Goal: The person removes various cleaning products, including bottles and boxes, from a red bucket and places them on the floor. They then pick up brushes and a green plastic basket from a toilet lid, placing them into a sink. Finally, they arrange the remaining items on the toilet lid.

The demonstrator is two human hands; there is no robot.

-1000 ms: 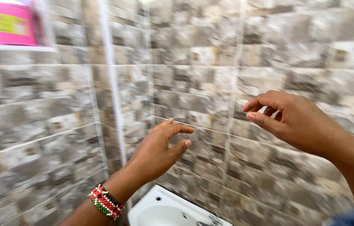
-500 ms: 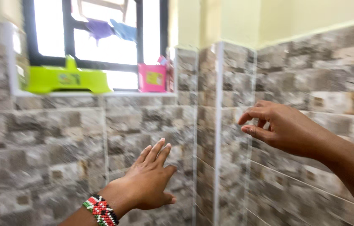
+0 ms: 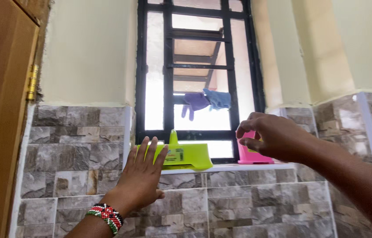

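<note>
L hand (image 3: 141,178) spread flat, fingertips at green tray (image 3: 181,155) on sill; R hand (image 3: 270,140) — fingers loosely pinched, holding nothing — just in front of pink container (image 3: 251,156).

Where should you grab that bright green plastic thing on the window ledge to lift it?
Probably by the upright spout-like handle sticking up from the middle of the lime-green plastic dustpan-shaped tray, coming from above and in front. It rises clear of the flat body, so fingers could pinch it. The left hand is nearest, fingers spread open before the tray's left end on the white window ledge.
</note>
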